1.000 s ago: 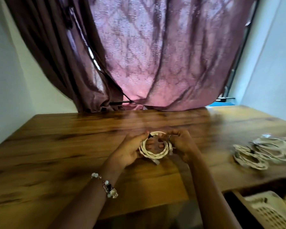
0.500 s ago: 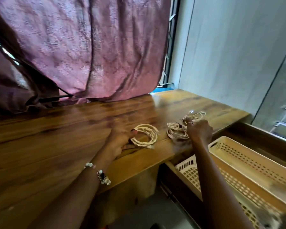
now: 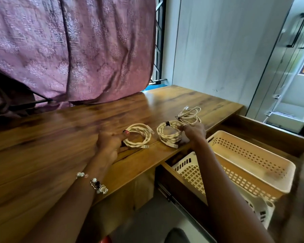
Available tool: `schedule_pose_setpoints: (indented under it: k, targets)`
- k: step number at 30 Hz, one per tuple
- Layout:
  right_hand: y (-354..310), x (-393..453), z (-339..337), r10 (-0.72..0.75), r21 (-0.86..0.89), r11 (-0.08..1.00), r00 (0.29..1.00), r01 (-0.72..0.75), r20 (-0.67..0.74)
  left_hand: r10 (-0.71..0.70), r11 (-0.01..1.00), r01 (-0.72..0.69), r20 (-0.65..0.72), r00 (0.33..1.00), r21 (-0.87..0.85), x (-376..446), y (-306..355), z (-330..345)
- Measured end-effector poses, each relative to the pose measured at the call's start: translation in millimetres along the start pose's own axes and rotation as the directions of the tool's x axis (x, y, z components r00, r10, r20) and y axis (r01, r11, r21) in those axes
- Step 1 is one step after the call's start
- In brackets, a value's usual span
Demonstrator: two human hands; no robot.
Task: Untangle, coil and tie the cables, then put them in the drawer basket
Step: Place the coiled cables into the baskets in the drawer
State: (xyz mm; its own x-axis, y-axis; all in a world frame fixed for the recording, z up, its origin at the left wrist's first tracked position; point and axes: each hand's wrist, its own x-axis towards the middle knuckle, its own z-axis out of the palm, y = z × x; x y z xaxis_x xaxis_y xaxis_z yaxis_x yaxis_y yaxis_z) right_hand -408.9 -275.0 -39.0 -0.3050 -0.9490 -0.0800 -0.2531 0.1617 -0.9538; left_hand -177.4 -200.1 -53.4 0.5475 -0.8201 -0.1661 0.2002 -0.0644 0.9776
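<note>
Head view, looking down on a wooden table (image 3: 60, 146) with a mauve patterned curtain (image 3: 68, 50) hanging behind it. Three coiled cream cables lie near the table's right front edge. The left hand (image 3: 111, 142) rests on the table with its fingers curled, the thumb pinching the left braided coil (image 3: 139, 135) at its near-left side; a beaded bracelet (image 3: 95, 183) sits on that wrist. The right hand (image 3: 194, 132) pinches the middle braided coil (image 3: 168, 134), bound with a dark tie at its top, by its right side and tilts it up off the table. Just behind that hand lies the thin coiled cable (image 3: 189, 114), also tied, flat on the wood. Below the table's right edge an open drawer (image 3: 179, 186) holds a tan perforated basket (image 3: 249, 162) stacked over a white lattice basket (image 3: 189, 172); neither basket shows a cable inside.
</note>
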Motion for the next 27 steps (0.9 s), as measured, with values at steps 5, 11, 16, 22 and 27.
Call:
schedule_pose_setpoints:
  k: [5,11,16,22,27]
  targets:
    - [7.3,-6.2,-40.2,0.057,0.242,0.966,0.988,-0.091,0.143,0.068,0.995,-0.069,-0.018,0.998,-0.078,-18.2,2.6,13.9]
    - [23.7,-0.8,-131.8,0.100,0.319,0.939,0.991,-0.124,0.092,0.150,0.982,-0.130,0.144,0.978,-0.139,-46.8,7.4,83.5]
    - [61.3,32.6,-205.2,0.194,0.180,0.971,0.960,-0.158,-0.203,0.045,0.995,-0.007,0.397,0.917,-0.097,-69.8,-12.1,187.9]
    - [103.5,56.8,-237.1,0.087,-0.308,0.933,0.945,-0.188,-0.316,0.025,0.943,-0.187,0.501,0.865,0.276,-69.1,-65.9,288.6]
    - [118.1,74.0,-230.4,0.049,-0.511,0.843,0.970,-0.167,-0.237,0.113,0.635,-0.485,0.549,0.828,0.601,-58.2,-94.6,314.6]
